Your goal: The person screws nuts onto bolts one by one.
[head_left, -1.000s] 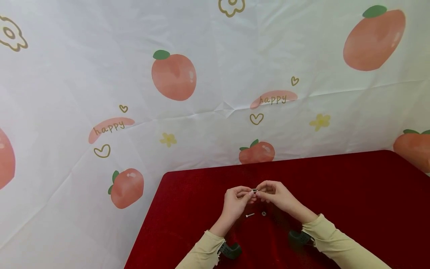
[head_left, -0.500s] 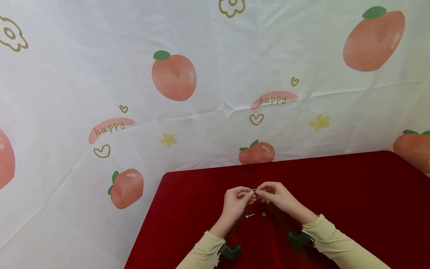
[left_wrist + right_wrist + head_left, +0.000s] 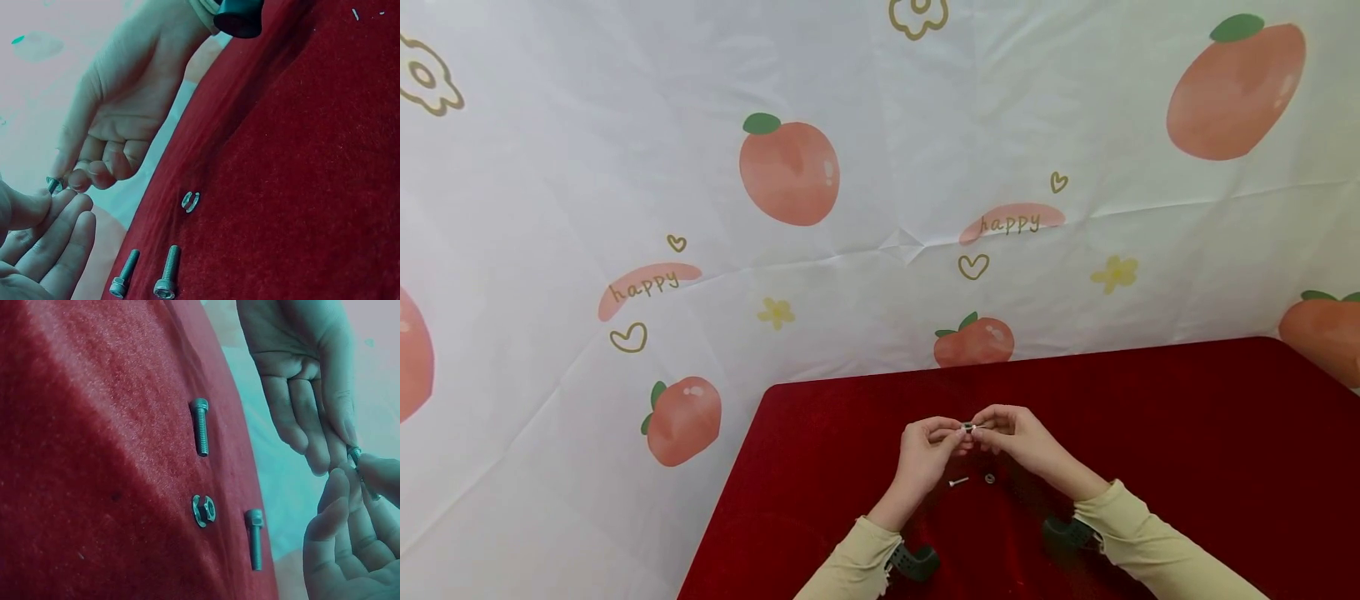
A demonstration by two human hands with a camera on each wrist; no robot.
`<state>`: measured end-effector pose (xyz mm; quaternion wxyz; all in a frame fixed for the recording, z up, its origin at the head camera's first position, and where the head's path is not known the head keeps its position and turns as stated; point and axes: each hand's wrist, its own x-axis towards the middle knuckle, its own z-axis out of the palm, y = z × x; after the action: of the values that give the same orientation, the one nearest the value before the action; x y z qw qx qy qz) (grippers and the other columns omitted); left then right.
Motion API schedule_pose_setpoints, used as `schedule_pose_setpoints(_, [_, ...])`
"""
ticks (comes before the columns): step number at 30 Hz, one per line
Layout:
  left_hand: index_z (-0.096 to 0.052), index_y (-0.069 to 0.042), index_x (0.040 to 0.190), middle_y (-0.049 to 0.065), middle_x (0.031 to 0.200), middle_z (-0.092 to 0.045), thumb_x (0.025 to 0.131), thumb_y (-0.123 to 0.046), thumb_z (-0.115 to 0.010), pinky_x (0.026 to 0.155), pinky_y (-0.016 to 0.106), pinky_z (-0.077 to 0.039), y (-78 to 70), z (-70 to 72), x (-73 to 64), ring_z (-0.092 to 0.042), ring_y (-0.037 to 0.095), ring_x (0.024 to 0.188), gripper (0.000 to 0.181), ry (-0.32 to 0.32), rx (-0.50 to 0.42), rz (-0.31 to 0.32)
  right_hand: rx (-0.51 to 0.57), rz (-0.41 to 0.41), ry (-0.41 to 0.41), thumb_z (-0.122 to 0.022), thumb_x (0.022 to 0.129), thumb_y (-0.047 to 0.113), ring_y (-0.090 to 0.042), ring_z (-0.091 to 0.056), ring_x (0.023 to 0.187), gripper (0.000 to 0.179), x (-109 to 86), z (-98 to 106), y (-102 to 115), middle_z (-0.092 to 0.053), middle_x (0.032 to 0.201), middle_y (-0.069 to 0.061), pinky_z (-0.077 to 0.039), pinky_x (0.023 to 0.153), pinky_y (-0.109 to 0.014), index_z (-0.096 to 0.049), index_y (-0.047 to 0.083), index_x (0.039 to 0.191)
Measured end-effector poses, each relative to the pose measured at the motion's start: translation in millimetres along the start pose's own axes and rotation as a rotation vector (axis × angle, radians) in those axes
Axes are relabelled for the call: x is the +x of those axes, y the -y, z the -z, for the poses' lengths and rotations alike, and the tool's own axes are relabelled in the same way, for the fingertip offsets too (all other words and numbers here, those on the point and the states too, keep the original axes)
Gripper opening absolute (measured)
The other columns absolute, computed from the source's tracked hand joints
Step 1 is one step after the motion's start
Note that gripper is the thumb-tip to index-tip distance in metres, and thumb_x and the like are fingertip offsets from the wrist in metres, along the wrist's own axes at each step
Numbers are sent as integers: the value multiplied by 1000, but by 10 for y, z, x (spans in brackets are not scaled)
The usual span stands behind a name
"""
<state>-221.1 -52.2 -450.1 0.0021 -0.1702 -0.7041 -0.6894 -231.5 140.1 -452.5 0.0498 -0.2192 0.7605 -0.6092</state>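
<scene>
In the head view both hands meet above the red table. My left hand (image 3: 925, 450) pinches a small metal screw (image 3: 967, 427) between thumb and fingers. The fingertips of my right hand (image 3: 1018, 437) pinch it from the other side. The left wrist view shows the threads of this screw (image 3: 51, 186) and a nut-like piece (image 3: 59, 182) around it at the fingertips. In the right wrist view the right thumb covers part of the screw (image 3: 375, 495). On the cloth lie two socket-head screws, one thicker (image 3: 167, 273) and one thinner (image 3: 125, 274).
A nut (image 3: 210, 509) and a thin ring (image 3: 197, 511) lie side by side on the red cloth (image 3: 835, 500), near the loose screws. Behind the table hangs a white sheet (image 3: 880, 167) printed with fruit. Dark green straps (image 3: 916, 562) hang at the sleeves.
The right fingertips shift slightly on the held screw; its thin shaft is covered half a second ago and shows again now. The left hand and the loose parts stay put.
</scene>
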Motion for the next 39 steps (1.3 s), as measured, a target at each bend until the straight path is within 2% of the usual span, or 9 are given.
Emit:
schedule_pose_setpoints(4, [-65,13,99,24,90,-69,91,6,-61,73,39,-59,-113,-7,-34,-68,40,82,12,8,5,0,-44,-28,-22,-58,97,30,-25,-60,69,29,8,-13,0,-66,83,-11,-54,57,-32,-67,2,100])
schedule_pose_setpoints(9, [-64,16,98,25,89,-69,90,7,-61,75,44,-58,-284,-26,-87,-67,41,82,12,-2,8,11,17,-11,-5,-61,96,19,-29,-61,71,24,-6,-9,29,-66,90,-16,-54,57,-33,-62,-1,108])
schedule_pose_setpoints(12, [-64,16,98,25,88,-69,90,7,-61,75,45,-58,-295,-22,-92,-68,41,82,12,-6,9,6,21,16,-1,-64,94,15,-29,-62,72,23,-6,-6,24,-66,92,-17,-54,58,-33,-61,-2,110])
schedule_pose_setpoints(18, [-64,16,98,26,90,-68,90,7,-61,75,44,-58,-294,-17,-92,-67,42,83,12,-18,2,16,-8,-19,-21,-61,96,26,-28,-60,71,27,3,-14,14,-66,87,-14,-54,57,-33,-66,1,104])
schedule_pose_setpoints(24, [-64,17,97,27,88,-68,90,9,-61,75,46,-58,-281,-23,-94,-67,44,82,11,-15,-8,0,19,14,-11,-65,93,17,-28,-63,74,24,4,-4,-13,-67,92,-13,-54,58,-32,-62,0,109])
schedule_pose_setpoints(30, [-64,17,98,29,90,-67,89,9,-61,76,49,-57,-282,-32,-98,-66,46,83,12,-10,-13,0,-27,-20,-24,-61,96,28,-25,-60,68,27,21,4,-27,-66,84,-12,-52,55,-30,-68,2,100])
schedule_pose_setpoints(35, [-63,17,98,28,89,-68,90,8,-61,75,46,-58,-272,-29,-102,-67,44,83,12,-5,-13,-7,14,11,-10,-63,94,19,-32,-61,74,25,8,13,-3,-66,92,-14,-54,59,-33,-63,-1,109])
schedule_pose_setpoints(39, [-63,17,98,28,89,-68,90,8,-61,75,46,-58,-265,-27,-100,-66,46,83,13,-3,-20,-12,6,37,-3,-65,94,18,-35,-62,74,21,7,7,18,-67,89,-14,-55,59,-35,-65,-1,105])
